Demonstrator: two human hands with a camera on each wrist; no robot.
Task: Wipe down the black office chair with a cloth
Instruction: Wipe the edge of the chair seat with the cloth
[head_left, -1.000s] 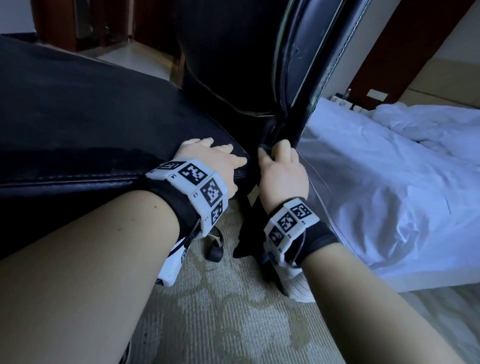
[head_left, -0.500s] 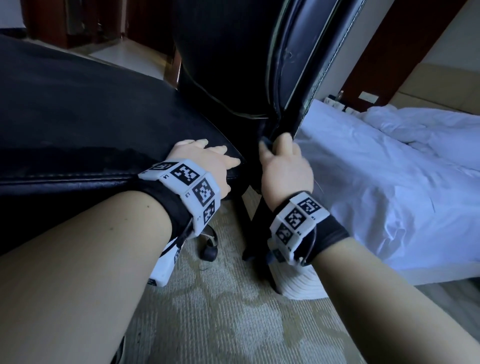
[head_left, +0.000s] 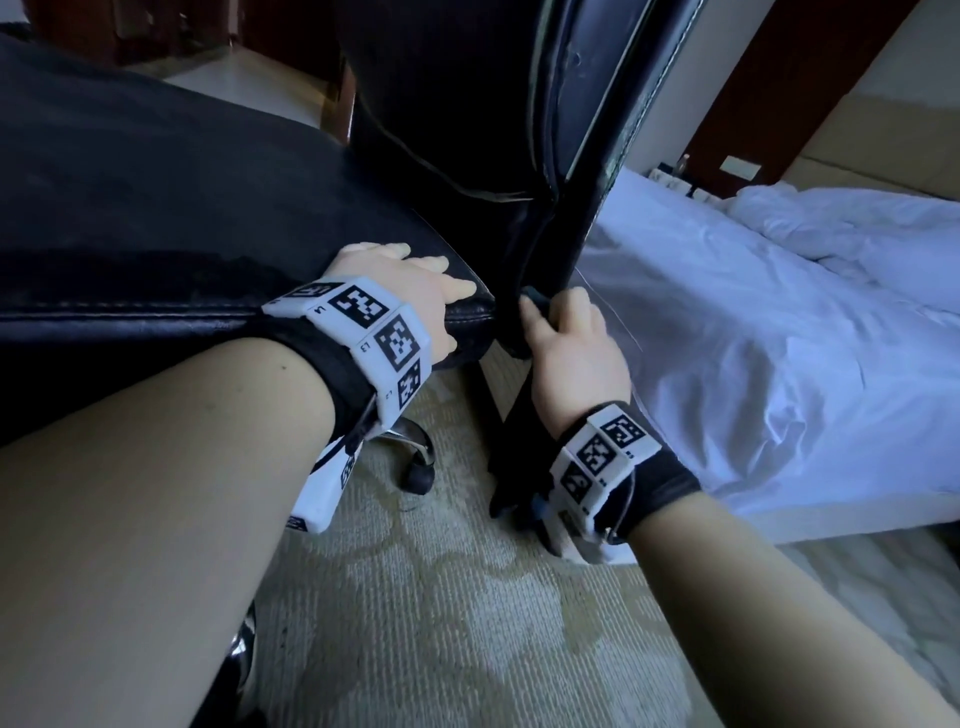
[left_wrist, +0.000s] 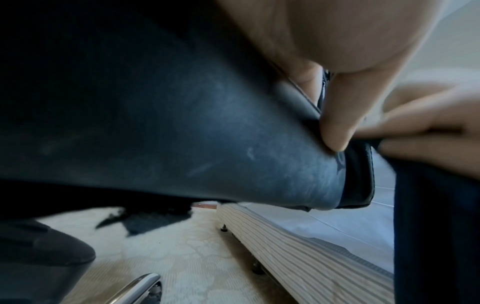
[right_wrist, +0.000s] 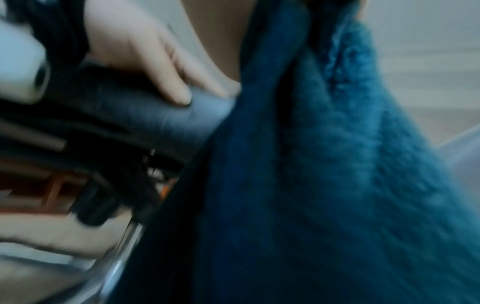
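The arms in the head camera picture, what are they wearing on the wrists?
Both forearms are bare, with no sleeves. The left hand and right hand wear no gloves. Each wrist has a black fabric strap under a white blocky band printed with square black-and-white code markings and small numbers. The right wrist's band has thin dark cables, and a white box hangs under each wrist.

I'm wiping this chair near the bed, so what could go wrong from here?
The chair stands on casters, so it may roll while the left hand steadies its seat. The right hand holds the cloth low at the backrest edge; its hanging end may brush the carpet.
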